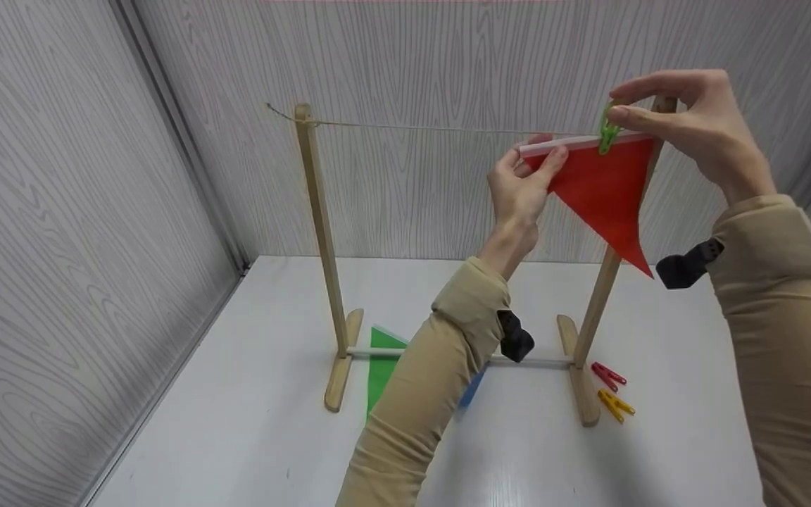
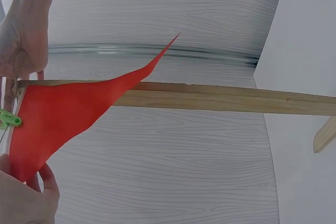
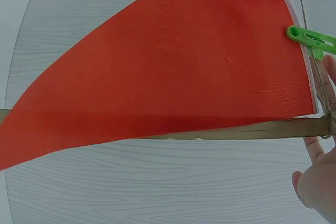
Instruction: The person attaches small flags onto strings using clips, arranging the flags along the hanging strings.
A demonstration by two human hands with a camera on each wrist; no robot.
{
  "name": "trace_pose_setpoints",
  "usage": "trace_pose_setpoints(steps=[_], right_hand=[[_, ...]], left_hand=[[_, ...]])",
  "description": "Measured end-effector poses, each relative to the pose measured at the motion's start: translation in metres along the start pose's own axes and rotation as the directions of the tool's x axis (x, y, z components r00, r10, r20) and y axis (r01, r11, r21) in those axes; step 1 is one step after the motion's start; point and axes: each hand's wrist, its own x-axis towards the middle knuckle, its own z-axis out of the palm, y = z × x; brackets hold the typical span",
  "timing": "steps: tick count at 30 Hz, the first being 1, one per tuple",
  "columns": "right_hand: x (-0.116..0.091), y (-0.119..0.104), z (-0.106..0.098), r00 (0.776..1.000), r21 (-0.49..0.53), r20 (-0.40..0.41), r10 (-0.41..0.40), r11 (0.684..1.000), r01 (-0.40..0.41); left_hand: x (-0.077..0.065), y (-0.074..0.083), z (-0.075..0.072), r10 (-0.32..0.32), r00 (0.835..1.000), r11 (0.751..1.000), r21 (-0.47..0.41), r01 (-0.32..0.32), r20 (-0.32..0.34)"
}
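A red triangular pennant (image 1: 599, 184) with a white top band hangs point down at the right end of the string (image 1: 448, 129). My left hand (image 1: 522, 186) pinches its upper left corner, thumb in front and fingers behind. A green clothespin (image 1: 607, 134) straddles the white band and the string. My right hand (image 1: 705, 127) holds the clothespin's upper end between thumb and forefinger, beside the post top. In the left wrist view, the pennant (image 2: 68, 114) stretches away from the left hand (image 2: 26, 195). The right wrist view shows the clothespin (image 3: 310, 39) across the band's edge.
The string runs between a left wooden post (image 1: 319, 218) and a right wooden post (image 1: 602, 303), joined low by a white crossbar (image 1: 536, 361). Green (image 1: 381, 377) and blue pennants (image 1: 472, 389) lie on the white table, partly behind my left sleeve. Red (image 1: 609, 377) and yellow clothespins (image 1: 616, 405) lie beside the right foot.
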Motion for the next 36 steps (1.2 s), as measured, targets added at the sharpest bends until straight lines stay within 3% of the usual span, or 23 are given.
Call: trace_pose_setpoints(steps=[7,11,19,36], right_hand=[[0.0,0.0,0.002,1.0,-0.003,-0.001,0.013,1.0,-0.013],[0.002,0.0,0.004,1.0,0.015,-0.026,-0.016,1.0,0.016],[0.004,-0.001,0.004,0.999,0.009,-0.035,-0.031,0.999,0.031],[0.001,-0.002,0.002,1.0,0.041,-0.011,-0.017,0.999,0.017]], left_hand=[[0.0,0.0,-0.001,0.023,1.0,1.0,0.02,-0.023,-0.008],[0.0,0.003,0.0,0.063,0.998,0.996,0.062,-0.063,0.006],[-0.002,0.01,0.003,0.076,0.997,0.987,0.143,-0.08,0.033],[-0.001,0.006,0.003,0.079,0.996,0.989,0.125,-0.083,0.036]])
